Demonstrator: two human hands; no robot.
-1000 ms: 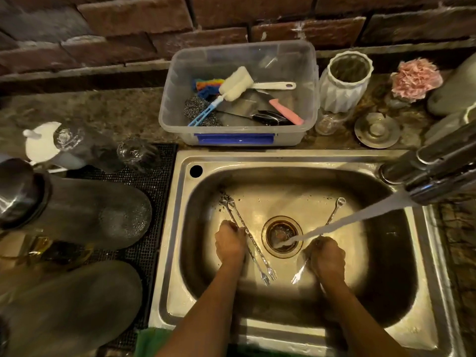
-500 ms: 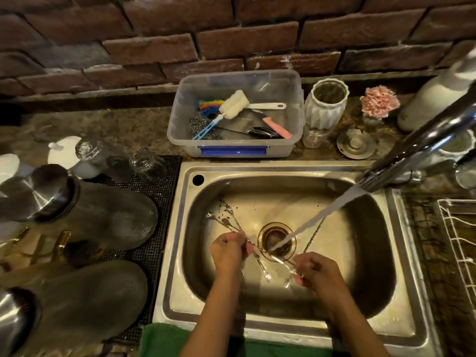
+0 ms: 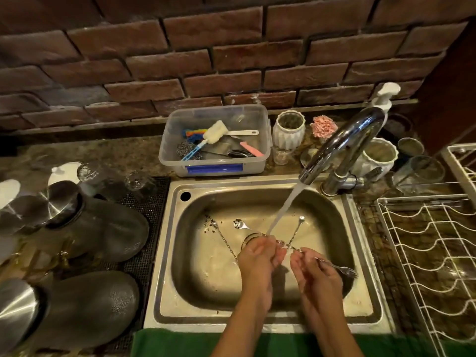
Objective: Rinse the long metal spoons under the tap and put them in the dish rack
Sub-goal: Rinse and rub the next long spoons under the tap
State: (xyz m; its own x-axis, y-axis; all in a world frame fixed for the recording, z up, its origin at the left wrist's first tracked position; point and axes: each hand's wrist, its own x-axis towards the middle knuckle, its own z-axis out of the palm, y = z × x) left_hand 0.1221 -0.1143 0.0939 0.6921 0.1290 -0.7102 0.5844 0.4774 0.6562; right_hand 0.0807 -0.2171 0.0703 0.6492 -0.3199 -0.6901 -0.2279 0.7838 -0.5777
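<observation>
Both hands are over the steel sink (image 3: pixel 164 256). Between them, level, is one long metal spoon (image 3: pixel 337 267) with a twisted handle; its forked end sticks out to the right. My left hand (image 3: pixel 257 256) pinches one end and my right hand (image 3: pixel 315 275) grips the middle. Water from the chrome tap (image 3: pixel 342 143) falls on my left fingers and the handle. Three more long spoons lie on the sink floor: one at the left (image 3: pixel 223 238), one short stretch by the drain (image 3: pixel 241 224), one right of the stream (image 3: pixel 298 226). The white wire dish rack (image 3: pixel 425 249) stands to the right of the sink.
A clear plastic tub (image 3: pixel 213 166) with brushes and scourers sits behind the sink. White vases (image 3: pixel 288 130), a pink flower (image 3: pixel 324 126) and a soap pump (image 3: pixel 383 96) crowd the tap. Large glass jars (image 3: pixel 98 228) lie on a black mat at left. A green cloth (image 3: pixel 180 342) covers the front edge.
My hands have lifted one spoon off the sink floor and brought it up under the running water. The view has pulled back and turned right, bringing the dish rack into sight.
</observation>
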